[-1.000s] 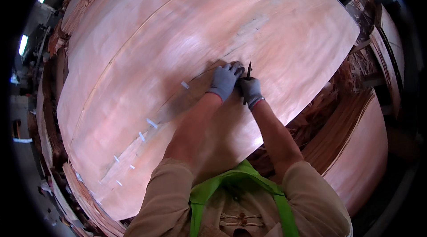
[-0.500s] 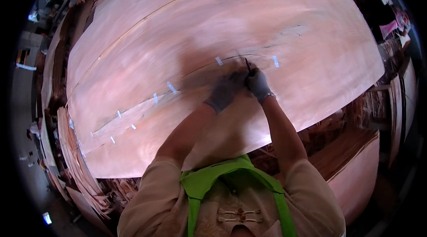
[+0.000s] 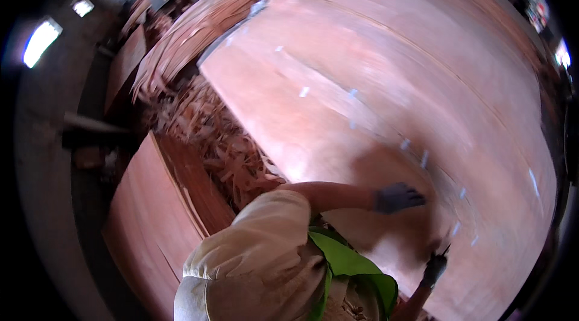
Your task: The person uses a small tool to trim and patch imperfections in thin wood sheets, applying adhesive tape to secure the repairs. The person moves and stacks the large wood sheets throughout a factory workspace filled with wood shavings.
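Observation:
A broad, pinkish sheet of wood veneer spreads out in front of me, with several short strips of pale tape along dark split lines in it. My left hand, in a grey glove, is over the sheet just left of the taped line, fingers stretched out and nothing in them. Lower down and further right, my gloved right hand is closed round a slim dark pointed tool; its tip points up and to the right. Blur hides what kind of tool it is.
Torn veneer scraps lie in a heap along the sheet's left edge. A stack of veneer stands at the lower left. Behind the heap are more layered sheets. A longer pale strip shows at the far right.
The view has swung round to the left, bringing the scrap heap and stack into sight. My hands were together by the taped line and are now apart; my right hand keeps the pointed tool.

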A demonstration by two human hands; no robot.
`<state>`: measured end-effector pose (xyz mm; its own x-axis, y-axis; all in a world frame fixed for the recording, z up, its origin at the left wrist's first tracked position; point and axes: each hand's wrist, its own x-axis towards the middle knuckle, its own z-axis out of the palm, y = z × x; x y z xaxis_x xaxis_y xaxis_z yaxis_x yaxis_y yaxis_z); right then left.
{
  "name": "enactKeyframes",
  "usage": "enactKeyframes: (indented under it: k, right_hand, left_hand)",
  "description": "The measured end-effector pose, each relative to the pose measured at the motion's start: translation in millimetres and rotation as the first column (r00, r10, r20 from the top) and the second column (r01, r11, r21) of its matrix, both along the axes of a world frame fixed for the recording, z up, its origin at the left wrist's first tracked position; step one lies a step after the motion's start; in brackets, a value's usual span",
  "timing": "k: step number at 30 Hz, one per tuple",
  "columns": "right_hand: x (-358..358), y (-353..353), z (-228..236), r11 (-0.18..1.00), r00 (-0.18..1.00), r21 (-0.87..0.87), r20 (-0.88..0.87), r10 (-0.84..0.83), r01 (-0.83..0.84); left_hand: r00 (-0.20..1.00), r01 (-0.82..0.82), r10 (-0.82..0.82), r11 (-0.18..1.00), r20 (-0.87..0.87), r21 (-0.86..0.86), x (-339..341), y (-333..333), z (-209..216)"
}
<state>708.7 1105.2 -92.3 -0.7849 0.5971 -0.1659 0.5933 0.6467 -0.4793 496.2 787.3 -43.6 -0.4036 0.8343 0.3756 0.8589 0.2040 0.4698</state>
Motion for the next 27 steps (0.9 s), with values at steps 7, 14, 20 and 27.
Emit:
enactKeyframes:
  k: [7, 14, 20, 27]
  right_hand:
    - [5.1, -226.1, 3.2, 0.868, 0.994, -0.494, -0.108, 0.003, -0.056]
    - [-108.6, -464.5, 30.6, 0.659, 0.91, -0.688, -0.008, 0.414, -0.305]
    - [-203.2, -631.7, 62.3, 0.443, 0.641, -0.571, -0.201, 0.741, -0.691]
    - [-259.2, -799.0, 54.1, 0.353, 0.47, -0.595, -0.048, 0.881, -0.722]
  left_hand:
    - [0.904, -0.344, 0.403, 0.886, 0.147, -0.313, 118.6, -360.6, -22.1]
    - [0.416, -0.772, 0.891, 0.451, 0.18, -0.448, 259.2, -559.2, -6.5]
    - [-0.092, -0.932, 0.968, -0.166, 0.233, 0.322, 251.0, -675.6, 137.7]
    - [0.164, 0.3, 0.978, 0.071, -0.125, 0.951, 193.3, -729.3, 350.2]
